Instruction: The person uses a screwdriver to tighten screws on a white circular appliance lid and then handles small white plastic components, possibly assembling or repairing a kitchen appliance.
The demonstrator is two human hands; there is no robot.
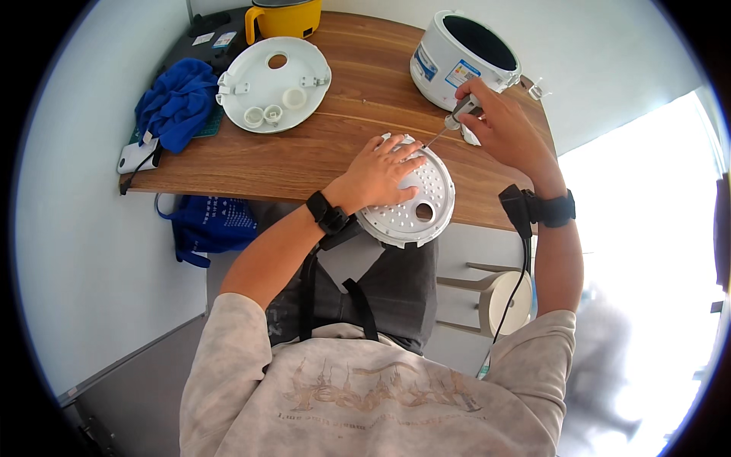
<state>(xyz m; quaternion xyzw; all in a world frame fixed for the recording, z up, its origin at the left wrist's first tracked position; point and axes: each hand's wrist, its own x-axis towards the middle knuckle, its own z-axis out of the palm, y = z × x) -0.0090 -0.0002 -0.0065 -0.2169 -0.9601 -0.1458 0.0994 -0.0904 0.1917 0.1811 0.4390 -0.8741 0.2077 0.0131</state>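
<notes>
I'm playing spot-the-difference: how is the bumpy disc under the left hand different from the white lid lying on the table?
The disc has many little bumps; the lid looks smoother, with small round parts on it. The left hand rests on the disc, and the screwdriver in the right hand points at its rim; no hand touches the lid. Both are round and pale, with a round hole.

Wooden table [365,76] beneath white cooker [434,85], round white cover [268,84], yellow pot [291,21].

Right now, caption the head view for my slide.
Left hand on a studded white lid plate, right hand holding a screwdriver at its rim.
</notes>
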